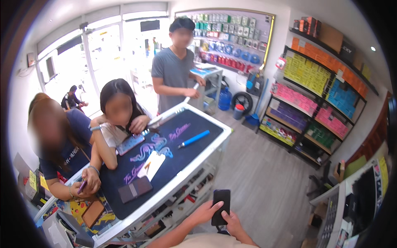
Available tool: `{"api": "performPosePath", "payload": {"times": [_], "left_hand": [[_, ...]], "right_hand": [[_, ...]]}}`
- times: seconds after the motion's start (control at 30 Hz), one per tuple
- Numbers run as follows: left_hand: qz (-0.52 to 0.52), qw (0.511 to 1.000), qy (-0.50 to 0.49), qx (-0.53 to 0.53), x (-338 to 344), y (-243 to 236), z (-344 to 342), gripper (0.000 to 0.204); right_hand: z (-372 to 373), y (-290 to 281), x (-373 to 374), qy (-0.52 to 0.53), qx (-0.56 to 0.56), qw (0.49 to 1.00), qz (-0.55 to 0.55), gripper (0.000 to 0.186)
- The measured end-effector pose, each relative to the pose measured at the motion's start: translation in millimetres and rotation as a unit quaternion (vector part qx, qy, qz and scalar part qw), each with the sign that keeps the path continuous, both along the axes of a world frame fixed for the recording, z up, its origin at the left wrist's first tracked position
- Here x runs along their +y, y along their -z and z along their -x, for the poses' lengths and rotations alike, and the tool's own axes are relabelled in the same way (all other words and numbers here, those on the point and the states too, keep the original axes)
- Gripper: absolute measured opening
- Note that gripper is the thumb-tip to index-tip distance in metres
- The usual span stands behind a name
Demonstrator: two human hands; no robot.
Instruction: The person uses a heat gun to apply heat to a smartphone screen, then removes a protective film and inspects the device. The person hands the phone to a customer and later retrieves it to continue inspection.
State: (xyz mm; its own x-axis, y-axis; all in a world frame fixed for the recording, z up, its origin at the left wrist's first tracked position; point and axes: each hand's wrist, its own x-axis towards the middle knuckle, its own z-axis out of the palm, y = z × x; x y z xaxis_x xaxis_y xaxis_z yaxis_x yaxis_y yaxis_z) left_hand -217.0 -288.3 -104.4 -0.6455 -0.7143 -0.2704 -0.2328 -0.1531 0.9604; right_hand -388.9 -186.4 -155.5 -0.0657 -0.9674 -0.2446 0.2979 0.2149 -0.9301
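A black smartphone (222,197) stands nearly upright in both my hands, its dark screen facing up towards me. My left hand (208,211) wraps its left edge, the thumb lying over the lower screen. At the lower right edge my right hand (233,224) also grips it, thumb against the front. The fingers behind the phone are hidden. I hold it low, just past the near side of a white-framed counter (223,134).
On the counter's dark mat (178,165) lie a blue pen-like tool (194,139), a white card (154,169) and a dark flat box (135,189). Three people are around the counter's far side; one holds a phone (82,187). Shelves of coloured boxes (304,68) stand right.
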Motion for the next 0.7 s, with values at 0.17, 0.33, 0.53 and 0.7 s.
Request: {"api": "performPosePath", "payload": {"times": [0.17,0.33,0.53,0.7], "left_hand": [[0.088,0.946,-0.286,0.128,-23.0,-11.6,-7.2,0.048],[0.105,0.9,-0.41,0.109,-71.6,-29.2,29.2,0.042],[0.182,0.884,-0.426,0.059,-129.8,-63.0,100.4,0.039],[0.193,0.882,-0.429,-0.005,-131.2,-80.2,125.7,0.037]], "right_hand": [[32.8,2.2,-73.5,-0.045,0.01,0.999,-0.028,0.049],[120.3,18.7,-154.9,-0.025,0.125,0.992,0.006,0.054],[225.6,-32.0,-274.7,-0.11,-0.044,0.988,0.099,0.053],[226.9,-89.2,-352.4,-0.179,-0.068,0.968,0.161,0.054]]}}
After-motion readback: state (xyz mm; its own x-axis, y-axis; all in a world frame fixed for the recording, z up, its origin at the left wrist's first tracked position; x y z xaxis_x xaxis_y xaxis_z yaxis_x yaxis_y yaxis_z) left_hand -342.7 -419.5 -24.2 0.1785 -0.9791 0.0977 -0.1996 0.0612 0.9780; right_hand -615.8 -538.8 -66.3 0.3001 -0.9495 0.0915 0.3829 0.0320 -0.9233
